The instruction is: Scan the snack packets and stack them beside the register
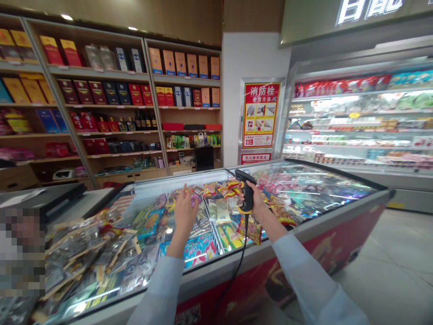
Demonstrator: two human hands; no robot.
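Observation:
My right hand [259,201] is wrapped round the grip of a black barcode scanner [248,192] with yellow trim. From its base a dark cable [242,255] runs down over the freezer's front. My left hand [185,210] is raised over the packs to the left, fingers stretched out, with nothing visible in it. Around and below the scanner lie several shiny red-and-yellow snack packets [230,189]. A pale packet [219,211] sits between my hands. Packs with yellow-and-green corn pictures [230,237] and a blue-and-pink pack [201,250] lie nearer me.
The long chest freezer [355,212] stretches across in front of me. Many clear packets with tan strips [91,246] are heaped on its left end. Wooden shelves [101,72] of boxed goods stand behind, a lit refrigerated case [365,140] at right. Tiled floor [399,262] shows at lower right.

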